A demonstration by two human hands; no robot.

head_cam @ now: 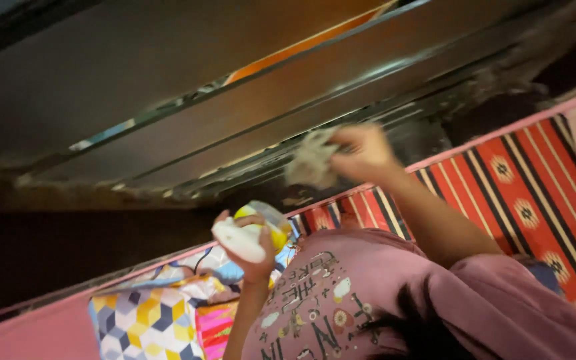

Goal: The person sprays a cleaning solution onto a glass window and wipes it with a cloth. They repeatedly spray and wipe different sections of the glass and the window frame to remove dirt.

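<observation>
**Head view — cloth raised to the window track, spray bottle kept low**

Head view. Your right hand [361, 152] is lifted away from your body, and its fingers are bunched tight around a crumpled pale cloth [311, 160]. The cloth sits at, or just in front of, the dark sliding-window track [341, 113] — motion blur hides whether it actually touches. Gripping the cloth as a wad rather than flat gives you a firm pad that suits the narrow grooves of the rails.

Your left hand [251, 250] stays low and close to your chest, fingers wrapped around a spray bottle [255, 233] with a white trigger head and a yellow body. It is tilted, nozzle end towards the left of the picture, and is not aimed at the track; judged from the pose, it is parked within reach while the other hand works.

Below both hands lie a red striped mat [528, 193] with small round motifs, running beside a pink ledge [41, 330], and a bright patterned fabric [145, 317] of cube shapes. Your mauve printed shirt [368, 300] fills the lower foreground, well apart from the track.
</observation>
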